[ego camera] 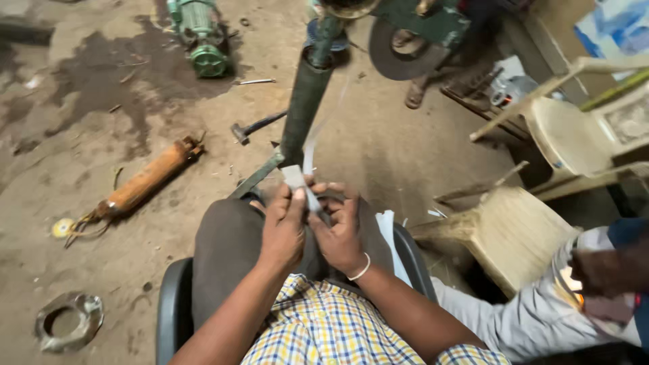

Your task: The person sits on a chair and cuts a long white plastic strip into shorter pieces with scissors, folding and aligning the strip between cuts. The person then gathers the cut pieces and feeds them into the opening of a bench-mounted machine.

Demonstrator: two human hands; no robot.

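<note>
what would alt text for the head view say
A seated person's left hand and right hand hold a small pale strip over their lap. A hammer, an orange cylinder and a green motor lie on the dirt floor.

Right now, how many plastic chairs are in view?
3: a dark chair under the seated person, a cream chair upright at right, and another cream chair tipped over below it. Others may be hidden.

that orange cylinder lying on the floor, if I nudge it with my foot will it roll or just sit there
The orange cylinder is round and lies on its side on the dirt floor, so it would probably roll a little. The wires trailing from one end would likely drag and stop it soon. It looks like solid metal, so probably heavy for its size.
</note>
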